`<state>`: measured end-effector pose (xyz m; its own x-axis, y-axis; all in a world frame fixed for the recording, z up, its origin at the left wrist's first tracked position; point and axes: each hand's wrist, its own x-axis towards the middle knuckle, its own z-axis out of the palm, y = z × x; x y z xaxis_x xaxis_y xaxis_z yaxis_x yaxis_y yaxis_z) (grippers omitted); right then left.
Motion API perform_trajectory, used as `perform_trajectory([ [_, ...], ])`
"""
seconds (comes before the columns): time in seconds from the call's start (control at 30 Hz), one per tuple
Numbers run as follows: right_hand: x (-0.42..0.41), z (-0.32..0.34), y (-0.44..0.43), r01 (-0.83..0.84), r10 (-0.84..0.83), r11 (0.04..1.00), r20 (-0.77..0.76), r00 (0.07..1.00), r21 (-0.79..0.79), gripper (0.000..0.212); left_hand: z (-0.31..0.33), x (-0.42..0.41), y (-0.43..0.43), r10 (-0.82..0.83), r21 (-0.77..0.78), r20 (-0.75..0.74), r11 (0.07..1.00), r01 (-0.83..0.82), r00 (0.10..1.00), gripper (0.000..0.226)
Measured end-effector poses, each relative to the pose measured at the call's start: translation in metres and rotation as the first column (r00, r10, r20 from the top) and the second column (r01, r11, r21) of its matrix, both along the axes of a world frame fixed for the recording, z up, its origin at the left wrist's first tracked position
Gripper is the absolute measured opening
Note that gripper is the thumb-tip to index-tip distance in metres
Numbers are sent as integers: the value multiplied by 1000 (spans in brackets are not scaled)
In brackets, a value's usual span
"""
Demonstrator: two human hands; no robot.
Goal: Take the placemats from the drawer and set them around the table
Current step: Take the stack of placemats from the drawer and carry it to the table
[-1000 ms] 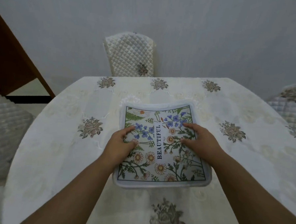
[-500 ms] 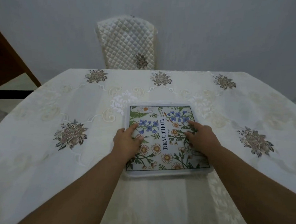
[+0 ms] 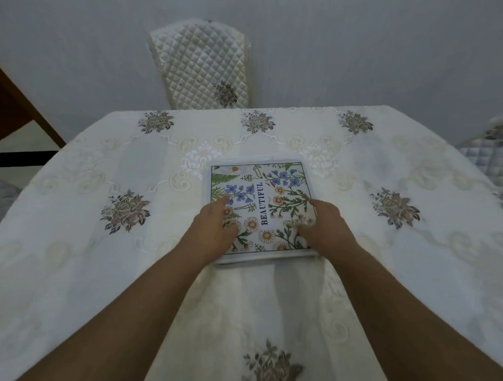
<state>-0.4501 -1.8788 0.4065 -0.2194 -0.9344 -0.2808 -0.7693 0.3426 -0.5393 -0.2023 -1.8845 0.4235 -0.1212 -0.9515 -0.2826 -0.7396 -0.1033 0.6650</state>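
On the middle of the cloth-covered bench, a floral placemat is pressed flat by the left hand and right hand, fingers loosely spread, nothing gripped.

Two bare forearms coming in from six o'clock — no sleeves, no watch. Left hand and right hand — no gloves, no rings showing.
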Motion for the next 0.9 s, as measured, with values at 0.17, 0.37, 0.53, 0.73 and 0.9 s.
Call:
perform_trajectory([
  [0.17,14,70,84,4,1,997,62,998,-78,74,68,16,73,-75,-42,64,996,78,995,65],
  [0.37,41,161,218,69,-61,989,57,996,-133,70,139,31,166,-226,-123,115,963,240,967,55],
  [0.53,60,193,332,240,-246,963,-37,969,-119,69,161,35,218,-405,-159,172,888,431,898,52],
  [0.73,100,221,468,564,-575,816,-79,814,-125,61,166,26,280,-724,-148,177,650,746,666,46],
  [0.9,143,253,598,789,-803,594,-183,568,-158,61,198,-7,365,-897,-185,138,394,900,421,46],
])
